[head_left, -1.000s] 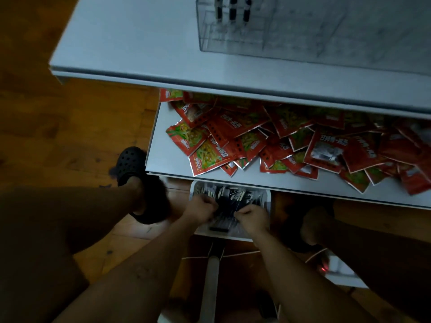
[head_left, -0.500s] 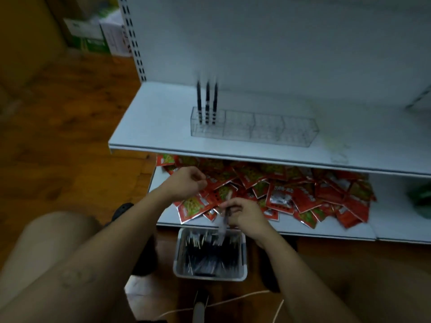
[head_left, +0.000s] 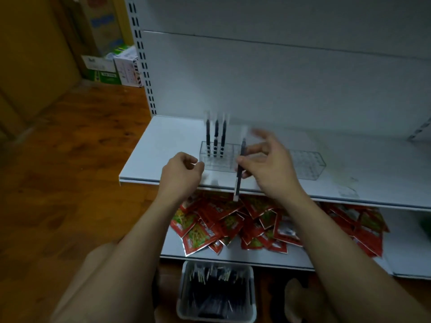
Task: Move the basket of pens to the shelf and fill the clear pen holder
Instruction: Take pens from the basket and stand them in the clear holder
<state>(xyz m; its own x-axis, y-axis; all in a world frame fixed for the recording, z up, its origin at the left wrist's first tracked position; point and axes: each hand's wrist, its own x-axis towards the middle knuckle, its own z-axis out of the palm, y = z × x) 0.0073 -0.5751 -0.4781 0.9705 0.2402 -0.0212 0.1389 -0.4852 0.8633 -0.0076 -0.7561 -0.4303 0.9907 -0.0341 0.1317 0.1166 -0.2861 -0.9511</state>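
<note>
"How is the pen (head_left: 238, 183) likely handling?"
"Probably light, stiff and slick. The right hand (head_left: 272, 169) is pinching it mid-barrel, in front of the clear holder (head_left: 221, 163) on the shelf (head_left: 163, 141)."
"Left hand (head_left: 182, 173)?"
"Curling nearby; can't tell if it's holding anything. The basket (head_left: 180, 294) is sitting on the floor."

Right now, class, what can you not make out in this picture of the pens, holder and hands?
Head view:
- Left hand: curled fingers hide whether it holds anything.
- Holder: its middle is behind the right hand, which pinches a pen.
- Standing pens: tops blurred.
- Basket: too dark to count its contents.
</note>
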